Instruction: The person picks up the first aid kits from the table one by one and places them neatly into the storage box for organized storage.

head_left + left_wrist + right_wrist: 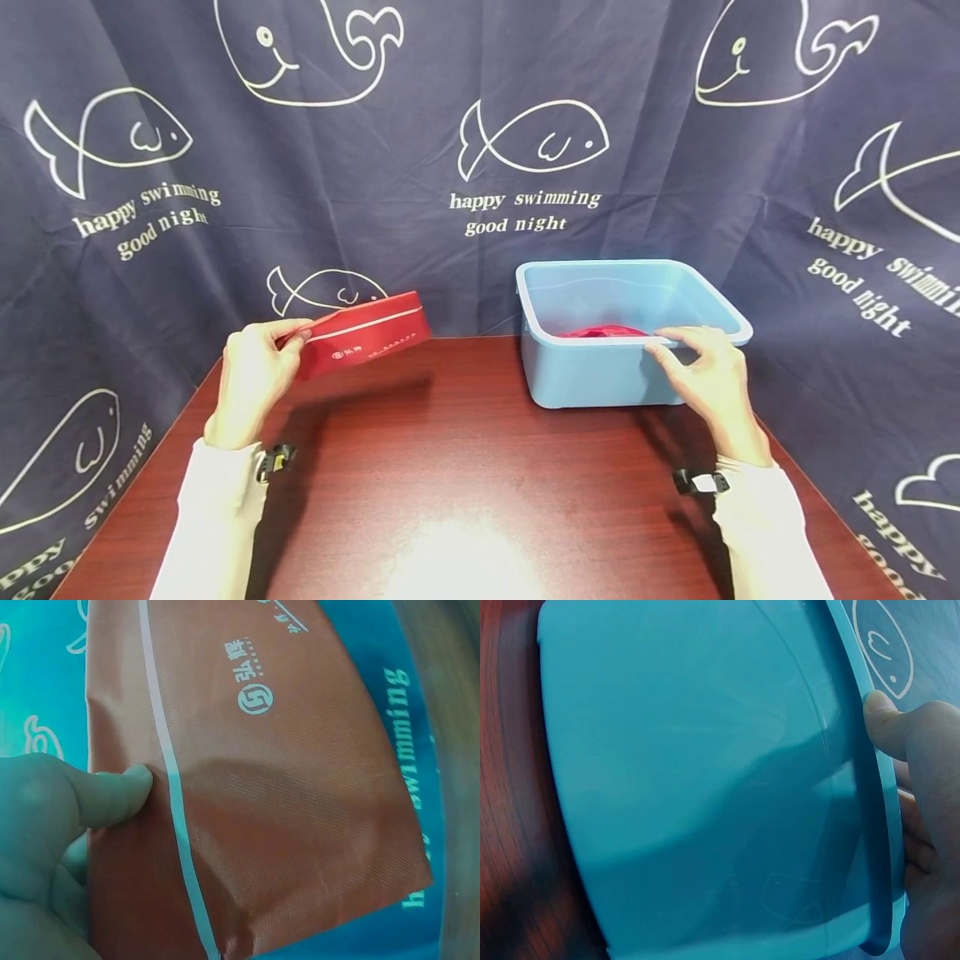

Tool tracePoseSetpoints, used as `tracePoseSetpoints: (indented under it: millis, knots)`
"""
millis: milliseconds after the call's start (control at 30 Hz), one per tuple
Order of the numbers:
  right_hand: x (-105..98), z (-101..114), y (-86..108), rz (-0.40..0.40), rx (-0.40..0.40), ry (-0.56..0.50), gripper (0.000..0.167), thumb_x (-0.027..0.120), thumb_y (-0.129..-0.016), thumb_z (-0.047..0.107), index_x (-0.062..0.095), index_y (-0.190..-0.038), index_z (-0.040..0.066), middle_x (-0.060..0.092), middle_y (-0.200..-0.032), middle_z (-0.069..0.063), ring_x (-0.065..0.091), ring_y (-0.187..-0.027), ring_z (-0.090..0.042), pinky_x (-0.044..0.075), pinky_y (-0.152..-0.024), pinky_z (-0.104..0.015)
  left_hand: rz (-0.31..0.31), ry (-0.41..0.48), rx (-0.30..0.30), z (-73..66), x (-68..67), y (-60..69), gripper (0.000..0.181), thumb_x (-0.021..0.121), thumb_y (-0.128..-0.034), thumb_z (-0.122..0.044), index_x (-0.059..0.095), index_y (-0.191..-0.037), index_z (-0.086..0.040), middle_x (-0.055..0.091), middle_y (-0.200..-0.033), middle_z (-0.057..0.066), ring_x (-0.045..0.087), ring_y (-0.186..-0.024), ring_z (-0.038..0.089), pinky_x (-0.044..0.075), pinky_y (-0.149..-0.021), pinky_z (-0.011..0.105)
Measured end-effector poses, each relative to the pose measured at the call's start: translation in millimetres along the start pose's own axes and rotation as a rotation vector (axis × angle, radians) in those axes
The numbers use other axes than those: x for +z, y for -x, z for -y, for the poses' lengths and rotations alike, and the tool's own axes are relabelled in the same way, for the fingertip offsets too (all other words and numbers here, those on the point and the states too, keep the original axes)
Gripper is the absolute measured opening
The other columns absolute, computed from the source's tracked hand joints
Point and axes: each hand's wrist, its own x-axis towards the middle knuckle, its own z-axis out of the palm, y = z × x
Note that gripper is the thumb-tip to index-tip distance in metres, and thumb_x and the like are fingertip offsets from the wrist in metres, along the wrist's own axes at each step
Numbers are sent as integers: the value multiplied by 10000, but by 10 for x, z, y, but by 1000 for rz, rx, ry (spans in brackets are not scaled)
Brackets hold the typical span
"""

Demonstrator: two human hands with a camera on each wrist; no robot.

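My left hand (258,367) pinches one end of a flat red pouch (375,333) with a white stripe and white printed lettering, and holds it up above the left of the table. In the left wrist view the thumb presses on the face of the pouch (285,787) near its edge; the fingers behind are mostly hidden. On the right stands a light blue plastic bin (600,375). My right hand (708,379) grips its near rim, the thumb outside and the fingers over the inner side, as the right wrist view also shows. Something red (603,331) lies inside the bin, mostly hidden by the wall.
The reddish-brown wooden table (465,467) reflects a bright light near its front. A dark blue curtain (420,183) with white whale and fish drawings hangs behind and along both sides. Both wrists wear dark straps.
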Motion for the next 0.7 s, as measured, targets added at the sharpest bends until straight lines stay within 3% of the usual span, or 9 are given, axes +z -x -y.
tracePoseSetpoints:
  millis: [400, 700]
  knots:
    - [15, 6, 13, -9, -5, -10, 238, 882, -798, 200, 831, -1029, 170, 790, -990, -43, 659, -1004, -267, 311, -901, -109, -25, 39, -51, -478, -85, -117, 238, 649, -961, -137, 826, -1117, -168, 794, -970, 114, 728, -873, 365, 517, -762, 496]
    - [-12, 11, 9, -8, 2, -12, 238, 877, -805, 207, 830, -1035, 171, 789, -1003, -41, 651, -1011, -265, 311, -902, -112, -43, 57, -63, -674, -47, -127, 241, 644, -973, -166, 819, -1138, -182, 792, -987, 114, 727, -867, 365, 529, -777, 504]
